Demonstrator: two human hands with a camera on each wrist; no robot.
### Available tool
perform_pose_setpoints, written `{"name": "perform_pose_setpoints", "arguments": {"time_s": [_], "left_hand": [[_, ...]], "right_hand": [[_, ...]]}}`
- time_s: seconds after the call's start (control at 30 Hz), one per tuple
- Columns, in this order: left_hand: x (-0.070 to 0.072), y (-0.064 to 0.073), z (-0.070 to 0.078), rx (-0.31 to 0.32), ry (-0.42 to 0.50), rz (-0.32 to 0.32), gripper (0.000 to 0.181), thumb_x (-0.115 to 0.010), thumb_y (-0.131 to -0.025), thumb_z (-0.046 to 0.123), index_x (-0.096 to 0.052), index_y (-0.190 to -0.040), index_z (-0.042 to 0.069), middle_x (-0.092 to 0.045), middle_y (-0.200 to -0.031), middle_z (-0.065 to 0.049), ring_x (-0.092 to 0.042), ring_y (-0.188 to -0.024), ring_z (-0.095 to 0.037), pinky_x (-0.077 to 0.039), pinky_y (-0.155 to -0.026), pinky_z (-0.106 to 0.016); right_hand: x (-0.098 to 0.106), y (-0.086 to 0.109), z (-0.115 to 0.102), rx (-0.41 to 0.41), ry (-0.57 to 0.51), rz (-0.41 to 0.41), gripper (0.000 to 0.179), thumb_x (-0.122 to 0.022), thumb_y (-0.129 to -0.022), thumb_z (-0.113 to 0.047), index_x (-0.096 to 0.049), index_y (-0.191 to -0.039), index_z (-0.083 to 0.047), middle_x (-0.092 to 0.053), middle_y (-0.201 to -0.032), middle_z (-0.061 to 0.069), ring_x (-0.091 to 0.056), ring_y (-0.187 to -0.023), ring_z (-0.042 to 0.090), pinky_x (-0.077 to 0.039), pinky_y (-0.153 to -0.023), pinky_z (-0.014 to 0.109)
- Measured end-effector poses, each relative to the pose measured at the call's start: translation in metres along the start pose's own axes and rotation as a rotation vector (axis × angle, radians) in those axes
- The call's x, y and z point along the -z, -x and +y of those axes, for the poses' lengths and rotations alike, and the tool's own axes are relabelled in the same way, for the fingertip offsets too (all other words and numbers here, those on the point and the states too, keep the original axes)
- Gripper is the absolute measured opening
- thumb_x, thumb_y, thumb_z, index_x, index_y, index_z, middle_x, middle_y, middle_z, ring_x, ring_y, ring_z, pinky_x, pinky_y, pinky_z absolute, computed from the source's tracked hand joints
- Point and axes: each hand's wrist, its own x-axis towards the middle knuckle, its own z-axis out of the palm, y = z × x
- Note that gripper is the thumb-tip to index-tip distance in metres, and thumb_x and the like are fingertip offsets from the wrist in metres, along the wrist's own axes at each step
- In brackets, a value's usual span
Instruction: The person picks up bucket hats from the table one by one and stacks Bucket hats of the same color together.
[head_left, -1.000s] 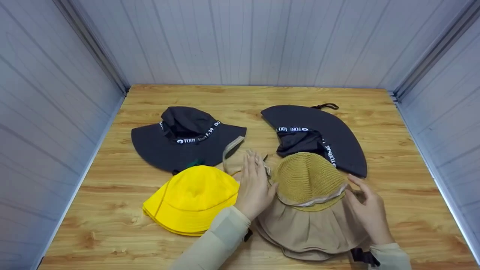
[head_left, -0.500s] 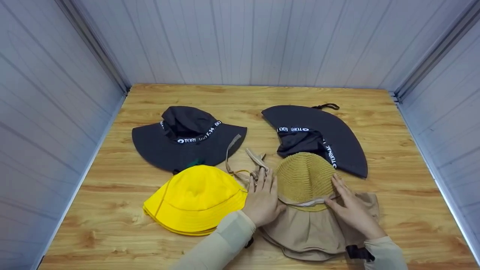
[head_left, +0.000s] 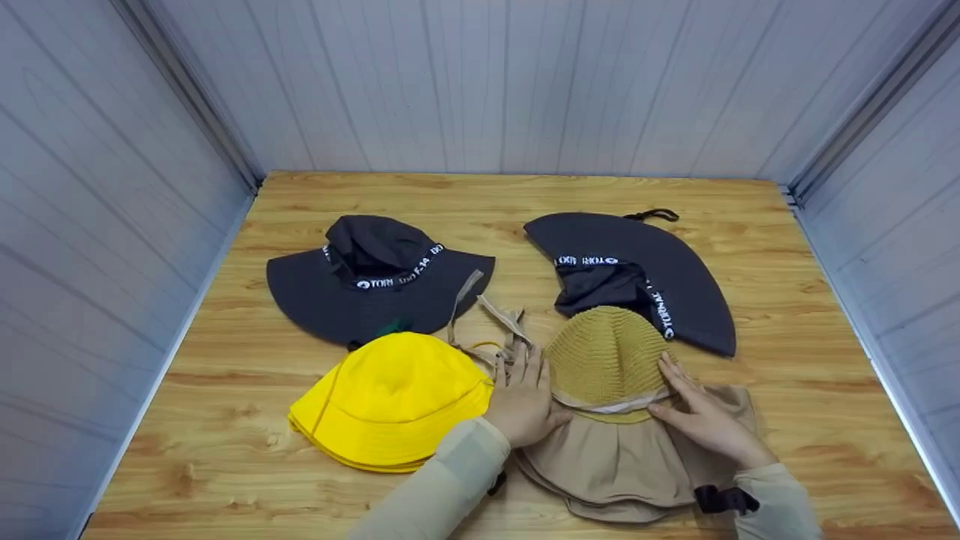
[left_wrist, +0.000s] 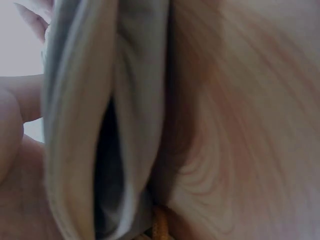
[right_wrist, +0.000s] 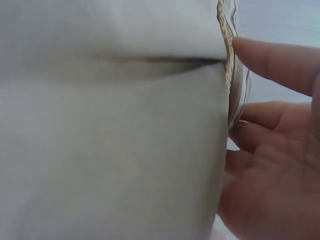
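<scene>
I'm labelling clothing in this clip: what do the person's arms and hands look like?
The left hand and right hand wear no gloves. The left sleeve and right sleeve are wrist-length, pale greyish-beige. A small black fitting shows beside the right one.

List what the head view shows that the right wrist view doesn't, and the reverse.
Only the head view: the yellow hat, the left dark hat, the right dark hat and the left hand. Only the right wrist view: the palm side of the right hand. Both: the beige hat, with the right hand at it.
</scene>
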Motion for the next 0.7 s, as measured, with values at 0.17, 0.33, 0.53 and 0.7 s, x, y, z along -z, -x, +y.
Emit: {"name": "perform_pose_setpoints", "arguments": {"time_s": [0.17,0.33,0.53,0.7], "left_hand": [[-0.002,-0.001,-0.002,0.007,0.004,-0.01,0.088,-0.054,-0.094,0.06,-0.028,-0.155,0.002,-0.017,-0.165,-0.015,-0.008,-0.154,-0.035,-0.012,-0.121,-0.06],[-0.003,-0.002,-0.001,0.011,0.002,-0.02,0.088,-0.054,-0.094,0.06,-0.027,-0.156,0.004,-0.014,-0.166,-0.014,-0.007,-0.154,-0.034,-0.012,-0.121,-0.06],[-0.005,-0.002,0.001,0.018,-0.016,-0.01,0.088,-0.056,-0.092,0.061,-0.03,-0.155,0.006,-0.015,-0.166,-0.013,-0.009,-0.154,-0.034,-0.012,-0.121,-0.06],[-0.005,-0.003,0.001,0.032,-0.034,-0.01,0.088,-0.057,-0.092,0.061,-0.03,-0.155,0.007,-0.015,-0.166,-0.012,-0.009,-0.154,-0.033,-0.012,-0.122,-0.059]], "right_hand": [[0.008,-0.002,0.002,-0.011,-0.03,-0.065,0.077,-0.062,-0.097,-0.019,-0.018,-0.155,0.005,-0.002,-0.161,0.03,0.005,-0.145,0.055,0.002,-0.115,0.069],[0.013,-0.003,0.001,-0.011,-0.078,-0.081,0.075,-0.062,-0.097,-0.018,-0.02,-0.153,0.007,-0.002,-0.161,0.031,0.002,-0.146,0.053,-0.01,-0.114,0.01],[0.028,-0.001,-0.008,-0.002,-0.118,-0.036,0.059,-0.058,-0.099,-0.013,-0.034,-0.146,0.014,-0.025,-0.154,0.035,-0.026,-0.142,0.049,-0.028,-0.097,0.002],[0.052,-0.005,-0.011,-0.076,-0.164,-0.003,0.056,-0.053,-0.103,-0.016,-0.034,-0.144,0.016,-0.04,-0.146,0.037,-0.059,-0.112,0.004,-0.05,-0.085,0.018]]}}
